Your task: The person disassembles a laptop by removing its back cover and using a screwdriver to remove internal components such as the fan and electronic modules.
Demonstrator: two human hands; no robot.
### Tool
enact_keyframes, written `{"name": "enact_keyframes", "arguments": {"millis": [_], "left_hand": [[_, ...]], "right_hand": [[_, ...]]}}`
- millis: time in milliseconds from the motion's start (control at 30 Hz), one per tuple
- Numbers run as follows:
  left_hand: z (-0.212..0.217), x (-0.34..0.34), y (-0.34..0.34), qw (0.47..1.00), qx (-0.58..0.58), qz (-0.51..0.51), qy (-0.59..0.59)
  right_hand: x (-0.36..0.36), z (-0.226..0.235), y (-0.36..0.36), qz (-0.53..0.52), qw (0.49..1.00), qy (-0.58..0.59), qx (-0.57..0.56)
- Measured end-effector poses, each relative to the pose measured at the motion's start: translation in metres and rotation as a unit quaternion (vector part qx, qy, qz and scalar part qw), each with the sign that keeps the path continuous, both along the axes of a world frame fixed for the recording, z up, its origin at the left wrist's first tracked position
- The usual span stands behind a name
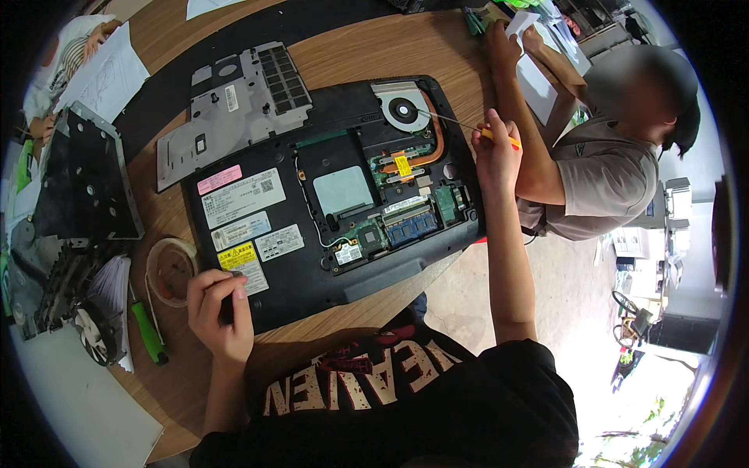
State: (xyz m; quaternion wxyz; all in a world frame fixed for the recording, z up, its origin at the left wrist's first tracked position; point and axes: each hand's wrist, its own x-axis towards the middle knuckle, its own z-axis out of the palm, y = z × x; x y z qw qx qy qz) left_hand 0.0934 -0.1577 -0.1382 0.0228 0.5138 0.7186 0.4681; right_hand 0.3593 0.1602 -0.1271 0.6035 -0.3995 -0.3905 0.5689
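An upturned black laptop (281,312) lies on the wooden table with its underside opened. My right hand (499,160) is closed around the orange-and-yellow handle of a screwdriver (490,134). Its thin shaft points left, with the tip by the cooling fan (405,111). A copper heat pipe (438,140) runs down from the fan, and a blue memory module (413,226) sits lower in the open bay. Over the laptop's near left corner, beside the labels, my left hand (221,316) has its fingers curled in. Whatever they may hold is too small to name.
The removed bottom cover (234,109) rests at the laptop's far left edge. A round tub (172,269), a green-handled screwdriver (147,331) and a black metal case (94,179) stand at left. Another person (601,156) works at right, arms over the table; a third is partly visible far left.
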Motion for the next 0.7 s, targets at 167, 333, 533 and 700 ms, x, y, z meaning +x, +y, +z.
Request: {"name": "enact_keyframes", "arguments": {"millis": [167,333,533,700], "left_hand": [[0.001,0.001,0.0,1.0,-0.002,-0.002,-0.002],[0.001,0.001,-0.001,1.0,-0.006,-0.003,-0.007],[0.0,0.001,0.0,1.0,-0.007,-0.009,-0.005],[-0.001,0.001,0.0,1.0,-0.004,0.002,0.002]], "right_hand": [[0.003,-0.004,0.004,0.011,1.0,-0.008,-0.011],[0.001,-0.006,0.004,0.047,0.998,-0.028,-0.004],[0.025,-0.016,0.014,0.126,0.983,0.131,-0.017],[0.006,-0.007,0.006,0.012,0.999,0.029,0.006]]}}
